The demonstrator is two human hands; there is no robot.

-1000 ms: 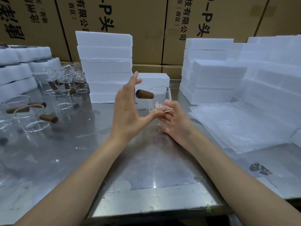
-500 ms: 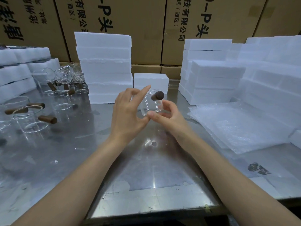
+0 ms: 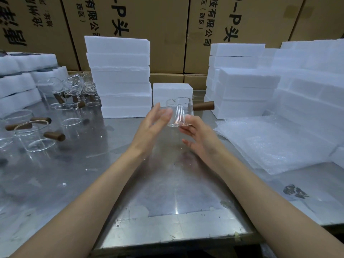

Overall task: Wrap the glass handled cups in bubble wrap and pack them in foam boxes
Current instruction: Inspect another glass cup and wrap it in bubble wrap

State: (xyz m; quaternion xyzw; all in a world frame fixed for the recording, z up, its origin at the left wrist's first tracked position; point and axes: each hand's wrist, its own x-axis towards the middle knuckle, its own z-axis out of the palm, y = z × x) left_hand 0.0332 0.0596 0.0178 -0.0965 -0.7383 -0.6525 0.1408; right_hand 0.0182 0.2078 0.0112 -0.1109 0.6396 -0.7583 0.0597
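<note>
Head view: the glass cup (image 3: 179, 112) is held upright above the counter (image 3: 167, 192), its brown handle (image 3: 203, 106) pointing to the right. The right hand (image 3: 200, 135) carries it from below — the fingers (image 3: 186, 129) are extended under the base and up its near side, not curled round the wall as far as can be seen. The left hand (image 3: 151, 125) stands just beside the cup's left wall with fingers straight and slightly spread; actual contact cannot be confirmed because of motion blur.

Step in hand, as judged: inspection or orientation of a single cup before wrapping. No wrap is on it yet.

Next move, as judged: carry the cup to the bubble wrap (image 3: 270, 144) lying on the counter to the right, then roll a sheet around the body and handle. This calls for a firmer hold — the cup rests on open fingers only, and glass on a steel surface will not tolerate a drop.

Foam boxes (image 3: 119, 75) are stacked behind; further unwrapped cups (image 3: 35, 138) stand at left.
</note>
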